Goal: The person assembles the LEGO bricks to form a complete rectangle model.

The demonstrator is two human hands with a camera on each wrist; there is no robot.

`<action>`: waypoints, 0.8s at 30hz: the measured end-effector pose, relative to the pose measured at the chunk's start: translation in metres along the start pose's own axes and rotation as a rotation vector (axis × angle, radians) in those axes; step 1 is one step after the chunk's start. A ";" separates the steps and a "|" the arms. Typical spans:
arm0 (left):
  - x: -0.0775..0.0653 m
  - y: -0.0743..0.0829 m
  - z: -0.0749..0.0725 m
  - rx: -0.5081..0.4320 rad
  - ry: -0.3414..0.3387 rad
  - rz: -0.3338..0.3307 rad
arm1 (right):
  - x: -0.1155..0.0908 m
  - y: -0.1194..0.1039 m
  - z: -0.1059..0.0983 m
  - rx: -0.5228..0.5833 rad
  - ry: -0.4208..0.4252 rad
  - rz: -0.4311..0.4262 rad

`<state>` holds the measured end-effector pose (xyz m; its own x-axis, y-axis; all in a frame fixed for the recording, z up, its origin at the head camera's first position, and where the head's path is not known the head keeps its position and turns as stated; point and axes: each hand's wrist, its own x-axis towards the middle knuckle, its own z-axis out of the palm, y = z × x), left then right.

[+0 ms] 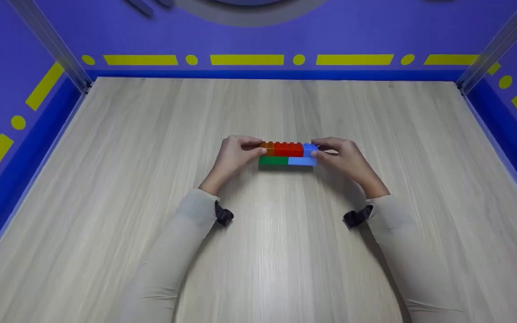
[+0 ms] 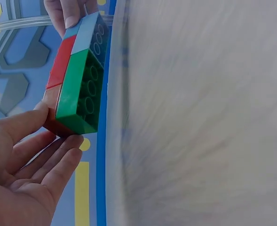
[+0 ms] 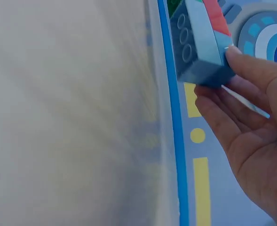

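Between my two hands is a joined block of toy building bricks, two layers high. The top layer runs from an orange-brown brick [image 1: 266, 148] through a red brick [image 1: 289, 149] to a blue brick [image 1: 308, 150]. Below them sit a green brick [image 1: 273, 160] and a light blue brick [image 1: 302, 161]. My left hand [image 1: 236, 154] pinches the orange-brown end, thumb at the near side. At the opposite end, my right hand [image 1: 343, 154] pinches the blue brick. Hollow undersides of the green brick [image 2: 72, 92] and the light blue brick [image 3: 204, 37] show in the wrist views.
The block is over the middle of a pale wood-grain table [image 1: 151, 148]. Purple-blue panels [image 1: 366, 31] with yellow markings stand along its back and both sides. Black wrist cameras sit at both sleeve cuffs.
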<state>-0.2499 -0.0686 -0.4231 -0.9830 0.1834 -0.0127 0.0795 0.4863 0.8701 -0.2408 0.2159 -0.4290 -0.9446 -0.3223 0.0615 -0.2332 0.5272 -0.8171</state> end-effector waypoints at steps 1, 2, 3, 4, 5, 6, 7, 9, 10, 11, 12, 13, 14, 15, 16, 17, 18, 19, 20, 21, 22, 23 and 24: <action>0.001 0.000 0.001 -0.007 0.012 -0.007 | 0.001 0.000 0.001 -0.006 0.012 0.013; 0.002 -0.001 0.001 -0.010 0.022 -0.013 | 0.003 0.001 0.002 -0.009 0.021 0.028; 0.002 -0.001 0.001 -0.016 0.030 -0.021 | 0.004 0.001 0.002 -0.012 0.026 0.046; 0.003 -0.001 0.001 -0.021 0.037 -0.029 | 0.006 0.001 0.003 -0.015 0.030 0.061; 0.004 -0.002 0.002 -0.023 0.044 -0.038 | 0.007 0.001 0.004 -0.018 0.033 0.079; 0.005 -0.002 0.002 -0.027 0.050 -0.047 | 0.009 0.001 0.005 -0.021 0.034 0.095; 0.006 -0.003 0.002 -0.030 0.056 -0.053 | 0.010 0.001 0.005 -0.021 0.034 0.108; 0.008 -0.004 0.003 -0.036 0.065 -0.068 | 0.013 0.001 0.006 -0.019 0.038 0.133; 0.010 -0.004 0.003 -0.038 0.068 -0.075 | 0.015 0.001 0.006 -0.015 0.040 0.145; 0.011 -0.004 0.003 -0.039 0.072 -0.080 | 0.016 0.001 0.007 -0.013 0.042 0.156; 0.012 -0.004 0.004 -0.039 0.075 -0.085 | 0.017 0.001 0.007 -0.012 0.045 0.163; 0.013 -0.004 0.004 -0.039 0.076 -0.091 | 0.019 0.001 0.007 -0.012 0.049 0.167; 0.014 -0.004 0.005 -0.036 0.077 -0.094 | 0.020 0.001 0.007 -0.013 0.052 0.169; 0.015 -0.004 0.005 -0.032 0.076 -0.097 | 0.021 0.001 0.007 -0.017 0.053 0.171; 0.016 -0.004 0.005 -0.030 0.074 -0.101 | 0.022 0.001 0.007 -0.018 0.054 0.173; 0.017 -0.005 0.006 -0.025 0.072 -0.104 | 0.023 0.001 0.007 -0.023 0.055 0.175; 0.018 -0.005 0.006 -0.022 0.069 -0.109 | 0.024 0.001 0.007 -0.025 0.056 0.177; 0.019 -0.005 0.006 -0.021 0.066 -0.115 | 0.025 0.001 0.007 -0.026 0.056 0.182; 0.020 -0.005 0.006 -0.021 0.063 -0.121 | 0.025 0.000 0.007 -0.027 0.055 0.187; 0.020 -0.005 0.006 -0.023 0.061 -0.130 | 0.026 0.000 0.008 -0.029 0.055 0.192; 0.021 -0.005 0.007 -0.026 0.062 -0.137 | 0.027 0.000 0.008 -0.028 0.056 0.196; 0.022 -0.006 0.007 -0.023 0.064 -0.139 | 0.028 0.000 0.008 -0.026 0.056 0.200; 0.023 -0.006 0.007 -0.023 0.067 -0.141 | 0.029 0.000 0.009 -0.023 0.055 0.205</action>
<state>-0.2716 -0.0613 -0.4323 -0.9930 0.0569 -0.1032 -0.0631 0.4831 0.8733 -0.2659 0.2000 -0.4321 -0.9839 -0.1635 -0.0724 -0.0399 0.5956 -0.8023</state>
